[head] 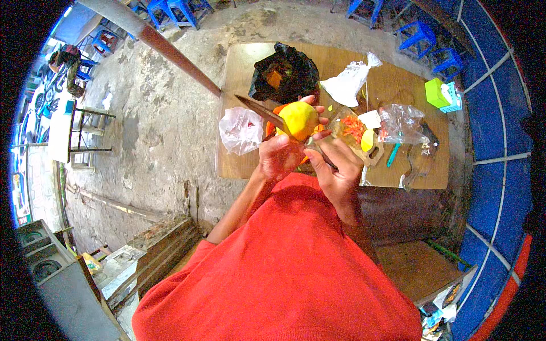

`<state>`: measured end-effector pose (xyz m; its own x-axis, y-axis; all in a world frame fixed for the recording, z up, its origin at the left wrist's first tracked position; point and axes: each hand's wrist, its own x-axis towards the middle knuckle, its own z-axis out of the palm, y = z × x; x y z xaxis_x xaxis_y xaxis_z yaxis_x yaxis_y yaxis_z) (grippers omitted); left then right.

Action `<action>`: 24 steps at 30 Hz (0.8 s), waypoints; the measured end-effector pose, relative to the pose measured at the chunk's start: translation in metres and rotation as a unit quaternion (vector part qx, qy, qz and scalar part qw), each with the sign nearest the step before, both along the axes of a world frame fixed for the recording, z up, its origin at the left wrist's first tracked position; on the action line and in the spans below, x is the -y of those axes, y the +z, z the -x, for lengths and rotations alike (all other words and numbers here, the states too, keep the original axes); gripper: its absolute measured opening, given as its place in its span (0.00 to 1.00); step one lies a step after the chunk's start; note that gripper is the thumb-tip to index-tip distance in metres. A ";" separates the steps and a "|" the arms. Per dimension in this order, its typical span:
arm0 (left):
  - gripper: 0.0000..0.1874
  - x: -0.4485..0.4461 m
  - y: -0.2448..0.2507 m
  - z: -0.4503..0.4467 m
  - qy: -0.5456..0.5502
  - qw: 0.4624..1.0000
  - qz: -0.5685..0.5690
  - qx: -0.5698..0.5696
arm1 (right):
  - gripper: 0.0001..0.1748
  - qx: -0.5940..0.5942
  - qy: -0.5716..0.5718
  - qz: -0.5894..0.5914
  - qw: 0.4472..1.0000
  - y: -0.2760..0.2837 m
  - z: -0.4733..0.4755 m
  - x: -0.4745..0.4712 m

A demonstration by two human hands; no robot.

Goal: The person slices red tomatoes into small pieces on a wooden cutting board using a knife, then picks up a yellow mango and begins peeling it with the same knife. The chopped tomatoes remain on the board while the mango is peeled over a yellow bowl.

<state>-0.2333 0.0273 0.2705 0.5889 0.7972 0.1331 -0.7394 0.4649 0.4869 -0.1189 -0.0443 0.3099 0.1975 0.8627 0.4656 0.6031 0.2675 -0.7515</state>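
My left hand (279, 155) cups a round yellow fruit (297, 120), possibly a mango, its fingertips showing behind the fruit's right side. A knife's dark blade (260, 110) crosses the fruit's lower left side and points up and left. In line with the blade, my right hand (341, 164) is closed around the knife's handle, which is mostly hidden by the fingers. Partly covered by the fruit and hands is an orange container (270, 128). To the right, a wooden cutting board (373, 158) bears chopped orange-red pieces (353, 128) and a yellow fruit piece (367, 140).
On the wooden table (239, 168) stand an open black plastic bag (305, 68) with scraps, a clear bag (241, 130), a tied white bag (350, 83) and a teal-handled tool (393, 154). A pole (170, 51) meets its left edge. Blue stools (417, 39) stand beyond.
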 end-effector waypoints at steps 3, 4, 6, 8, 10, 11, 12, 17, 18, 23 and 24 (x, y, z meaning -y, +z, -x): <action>0.53 -0.003 0.006 0.001 0.030 0.999 -0.014 0.010 | 0.10 0.024 -0.001 0.027 0.999 0.001 0.001 0.003; 0.54 -0.004 0.009 0.002 0.033 0.998 0.008 0.050 | 0.10 0.038 0.000 0.039 0.999 0.000 0.001 0.004; 0.56 -0.007 0.015 0.007 0.024 0.987 0.111 0.116 | 0.10 0.027 -0.003 0.031 0.999 -0.001 0.003 0.006; 0.51 -0.014 0.018 0.009 0.024 0.978 0.178 0.107 | 0.10 0.022 -0.010 0.028 0.999 -0.003 0.004 0.008; 0.40 -0.019 0.019 0.011 0.010 0.968 0.220 0.123 | 0.10 0.024 -0.018 0.031 0.999 -0.004 0.003 0.011; 0.37 -0.021 0.018 0.010 0.016 0.971 0.221 0.096 | 0.10 0.031 -0.018 0.039 0.999 -0.005 0.003 0.011; 0.35 -0.022 0.017 0.008 0.021 0.972 0.222 0.068 | 0.10 0.039 -0.016 0.048 0.998 -0.005 0.001 0.012; 0.27 -0.020 0.013 0.007 -0.020 0.965 0.251 0.068 | 0.10 0.033 -0.011 0.060 0.998 -0.005 -0.001 0.013; 0.27 -0.019 0.013 0.008 -0.025 0.966 0.245 0.084 | 0.11 0.035 -0.010 0.066 0.997 -0.005 -0.001 0.014; 0.27 -0.020 0.016 0.012 0.005 0.965 0.250 0.084 | 0.11 0.041 -0.013 0.082 0.996 -0.003 -0.005 0.020; 0.27 -0.020 0.017 0.013 0.005 0.965 0.246 0.086 | 0.11 0.041 -0.014 0.083 0.996 -0.003 -0.006 0.022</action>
